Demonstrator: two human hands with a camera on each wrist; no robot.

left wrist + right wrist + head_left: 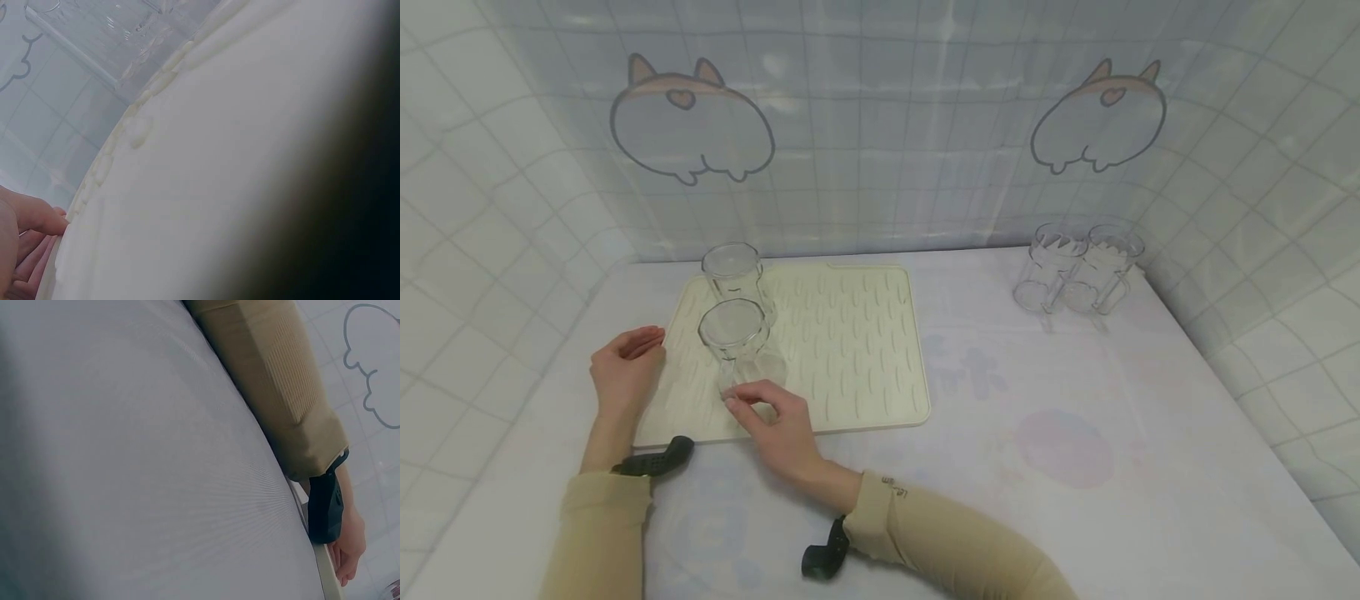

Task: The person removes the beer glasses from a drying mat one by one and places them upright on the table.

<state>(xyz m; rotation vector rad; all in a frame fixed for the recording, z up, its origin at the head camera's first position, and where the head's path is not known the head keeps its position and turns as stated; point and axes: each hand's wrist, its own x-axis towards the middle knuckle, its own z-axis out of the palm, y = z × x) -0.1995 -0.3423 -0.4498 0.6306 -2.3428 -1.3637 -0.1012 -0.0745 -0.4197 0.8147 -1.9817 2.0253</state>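
Observation:
Two clear glass mugs stand one behind the other on the left half of a cream ridged mat (850, 350). My right hand (782, 429) is at the low front of the nearer mug (733, 329), thumb and index finger pinching its handle. Behind it stands the farther mug (730, 267), which the nearer one partly overlaps. My left hand (628, 367) rests at the mat's left edge with fingers loosely bent; in the left wrist view its fingers (44, 215) lie right by that edge. The right wrist view shows the left hand (351, 540) but not the right.
Two more clear mugs (1086, 271) with handles stand side by side at the back right of the white table cover (1000, 500). A tiled-pattern backdrop (887, 167) with cartoon animal drawings rises behind and along both sides. Each wrist wears a black device (658, 458).

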